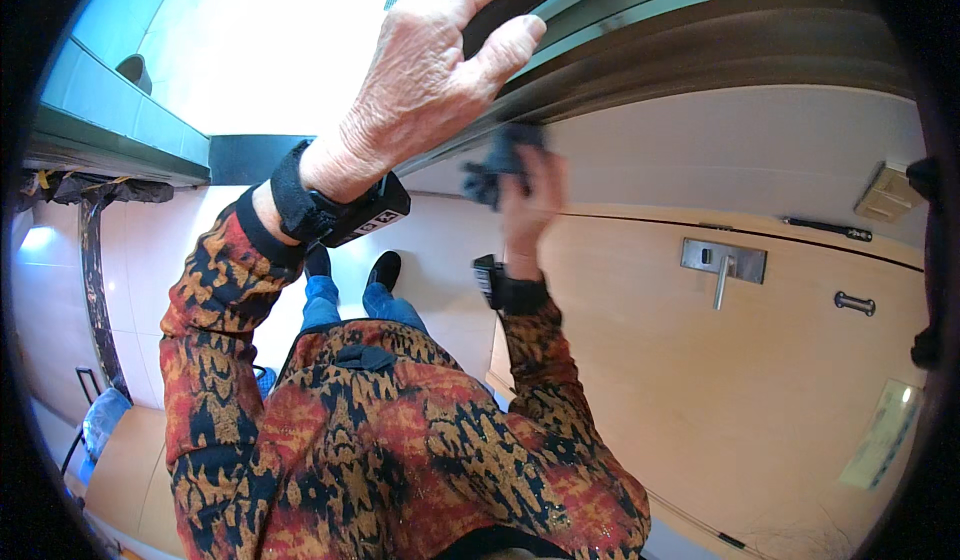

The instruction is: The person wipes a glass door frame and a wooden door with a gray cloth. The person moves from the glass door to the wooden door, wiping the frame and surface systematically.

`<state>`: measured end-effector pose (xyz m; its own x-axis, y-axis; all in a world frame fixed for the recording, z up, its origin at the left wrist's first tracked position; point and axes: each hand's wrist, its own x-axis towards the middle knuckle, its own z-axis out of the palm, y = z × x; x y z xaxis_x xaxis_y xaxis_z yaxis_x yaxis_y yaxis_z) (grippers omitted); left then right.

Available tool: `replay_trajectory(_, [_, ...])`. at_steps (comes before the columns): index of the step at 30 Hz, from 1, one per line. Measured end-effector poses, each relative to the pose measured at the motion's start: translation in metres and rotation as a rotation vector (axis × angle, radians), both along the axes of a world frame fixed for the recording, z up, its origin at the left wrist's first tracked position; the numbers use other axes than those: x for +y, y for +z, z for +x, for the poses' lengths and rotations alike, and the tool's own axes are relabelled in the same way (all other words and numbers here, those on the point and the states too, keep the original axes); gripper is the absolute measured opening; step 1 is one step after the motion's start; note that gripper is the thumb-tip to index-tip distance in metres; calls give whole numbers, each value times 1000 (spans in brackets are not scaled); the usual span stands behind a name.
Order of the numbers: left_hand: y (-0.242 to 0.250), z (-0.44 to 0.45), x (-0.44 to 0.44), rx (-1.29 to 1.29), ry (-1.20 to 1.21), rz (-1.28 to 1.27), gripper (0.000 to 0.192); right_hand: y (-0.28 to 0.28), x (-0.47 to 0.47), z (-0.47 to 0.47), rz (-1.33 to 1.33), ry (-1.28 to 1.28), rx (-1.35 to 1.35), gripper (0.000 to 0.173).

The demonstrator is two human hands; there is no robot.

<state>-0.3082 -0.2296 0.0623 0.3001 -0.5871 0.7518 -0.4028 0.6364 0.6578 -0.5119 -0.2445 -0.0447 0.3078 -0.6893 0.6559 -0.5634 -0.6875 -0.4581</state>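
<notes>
My left hand (431,72) is raised at the top of the picture, thumb and fingers apart, with nothing visible in it. Its fingertips overlap a dark frame edge in the view; whether they touch it I cannot tell. Lower and to the right, my right hand (534,189) is blurred and grips a bunched dark grey cloth (506,159). The cloth lies against or close to the pale wall strip (637,140) beside the brown frame moulding (712,57). Black straps with small devices circle both wrists.
At right is a pale wooden door (675,365) with a metal lever handle (721,282) and a small dark pull (855,303). A switch plate (890,191) is on the wall. Left stand a wooden cabinet (127,470) and a dark cup-like container (135,74) on a ledge.
</notes>
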Motion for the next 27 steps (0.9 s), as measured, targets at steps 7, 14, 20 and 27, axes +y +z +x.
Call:
replay_trajectory(7, [20,-11,-21,-134,36,-215,46,126,-73,5,-556,-169,-638,37])
replay_trajectory(14, [28,-22,-28,-126,6,-300,61,-14,-16,31,-328,-16,-83,40])
replay_trajectory(20, [34,-26,-28,-248,141,-309,72,7,-16,-8,-104,-69,-111,37])
replay_trajectory(27, [36,-20,-44,-265,176,-358,73,158,-75,10,-805,-358,-356,45])
